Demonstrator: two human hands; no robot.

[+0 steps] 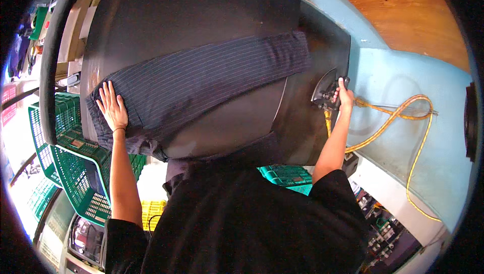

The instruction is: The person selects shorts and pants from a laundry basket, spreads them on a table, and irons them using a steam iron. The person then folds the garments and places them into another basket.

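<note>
A pair of dark navy pinstriped trousers lies stretched across a dark ironing table, one leg reaching up to the right. My left hand rests flat on the waist end of the trousers, fingers spread. At the right end of the table my right hand grips the handle of a steam iron. The iron sits on the table surface, apart from the trouser hem. Another part of the dark fabric hangs over the near edge by my body.
A yellow-wrapped hose loops from the iron along the blue wall. Green plastic crates stand at the left, below a dark padded bar. A yellow crate and a teal crate show beneath the table.
</note>
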